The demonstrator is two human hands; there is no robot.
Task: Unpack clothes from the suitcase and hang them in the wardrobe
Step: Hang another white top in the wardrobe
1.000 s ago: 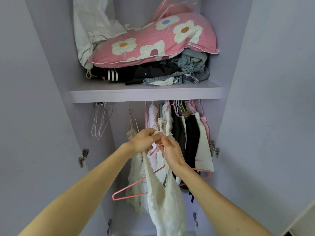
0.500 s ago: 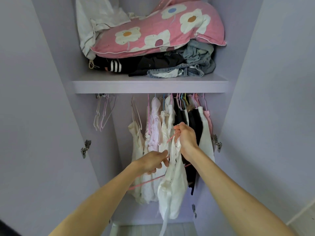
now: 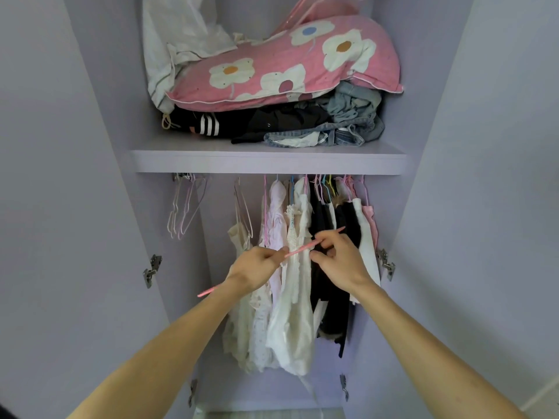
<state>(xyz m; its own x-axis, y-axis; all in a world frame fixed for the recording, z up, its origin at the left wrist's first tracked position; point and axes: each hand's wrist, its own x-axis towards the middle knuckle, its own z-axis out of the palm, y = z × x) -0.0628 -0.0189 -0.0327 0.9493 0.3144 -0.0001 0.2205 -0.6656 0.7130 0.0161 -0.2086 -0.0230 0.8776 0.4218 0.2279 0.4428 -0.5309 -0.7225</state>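
Under the shelf [image 3: 269, 162] of the lilac wardrobe [image 3: 90, 176], both bare arms reach in towards the row of hanging clothes. The left hand [image 3: 257, 267] is closed round a pink hanger [image 3: 299, 248], its fingers curled over the thin bar. 1 end of that bar sticks out below the wrist and the other end slants up towards the shelf. The right hand [image 3: 338, 261] holds the same hanger further along, with thumb and forefinger pinching it and the other fingers bent.

A white garment [image 3: 295, 313] hangs down from between the 2 hands, well below the shelf. It lies in front of the pale tops already hung, and I cannot tell where its top edge ends against them. Just under the shelf to its left hangs a cream camisole [image 3: 239, 243], and to its right a group of black clothes [image 3: 329, 273]. Next comes a white piece and then a pink garment [image 3: 370, 219] by the wardrobe wall. Several empty hangers [image 3: 184, 207] hang under the left end of the shelf.

On top of the shelf lies a pink floral pillow [image 3: 287, 68], resting on a black garment with white stripes [image 3: 208, 127] and crumpled denim [image 3: 354, 122]. White cloth [image 3: 181, 34] is bundled against the pillow's left side. Metal hinges [image 3: 152, 269] sit on both side walls below the shelf.
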